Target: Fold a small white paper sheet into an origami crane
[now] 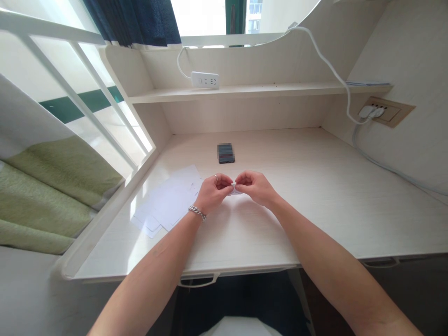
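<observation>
A small white paper (236, 192) was pinched by both the left hand (214, 192) and the right hand (256, 187), on or just above the desk (315, 191), where light, even pressure was probably needed to keep its edges aligned.

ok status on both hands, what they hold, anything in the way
Left hand and right hand pinching small white piece. Dark item beyond, touching neither hand. White sheets to the left.

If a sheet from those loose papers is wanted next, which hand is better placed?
Probably the left hand: it is beside the loose papers, while the right hand is farther away. Both pinch a small white piece, so the left would need freeing first.
</observation>
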### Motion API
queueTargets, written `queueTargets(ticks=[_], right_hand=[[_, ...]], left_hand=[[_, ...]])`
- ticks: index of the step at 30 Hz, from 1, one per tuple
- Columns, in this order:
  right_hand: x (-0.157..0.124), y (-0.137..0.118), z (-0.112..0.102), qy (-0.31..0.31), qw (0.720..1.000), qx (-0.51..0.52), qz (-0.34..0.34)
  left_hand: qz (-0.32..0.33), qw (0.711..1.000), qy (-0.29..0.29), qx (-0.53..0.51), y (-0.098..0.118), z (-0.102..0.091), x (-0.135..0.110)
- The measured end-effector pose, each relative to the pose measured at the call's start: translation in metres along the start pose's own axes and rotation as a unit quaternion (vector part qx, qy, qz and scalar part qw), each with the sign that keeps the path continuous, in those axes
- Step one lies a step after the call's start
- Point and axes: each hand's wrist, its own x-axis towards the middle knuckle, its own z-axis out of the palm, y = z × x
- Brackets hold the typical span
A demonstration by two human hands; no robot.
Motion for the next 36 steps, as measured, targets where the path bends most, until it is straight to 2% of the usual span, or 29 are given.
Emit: queueTargets(ticks=[6, 12, 24, 27, 30, 33, 36], right_hand=[[0.003, 0.0, -0.006, 0.012, 0.999, 0.029, 0.012], [0.003, -0.002, -0.005, 0.017, 1.0, 0.011, 0.018], [0.005, -0.002, -0.008, 0.019, 0.993, 0.1, 0.057], [0.005, 0.001, -0.007, 0.082, 0.996, 0.026, 0.023], [0.003, 0.002, -0.006, 0.167, 0.979, -0.11, -0.045], [0.0, -0.001, -0.001, 0.186, 0.962, -0.173, -0.096], [-0.003, -0.004, 0.004, 0.173, 0.962, -0.181, -0.109]], left_hand=[[-0.034, 0.997, -0.012, -0.062, 0.003, -0.001, 0.002], [-0.028, 0.999, 0.003, -0.03, 0.002, -0.001, 0.001], [-0.024, 0.999, 0.019, -0.044, 0.003, -0.001, 0.001], [-0.029, 0.998, 0.034, -0.035, -0.001, -0.002, 0.002], [-0.029, 0.997, 0.065, -0.023, -0.006, -0.002, 0.004], [-0.025, 0.994, 0.103, -0.014, -0.008, -0.003, 0.005], [-0.023, 0.99, 0.136, -0.015, -0.008, -0.001, 0.006]])
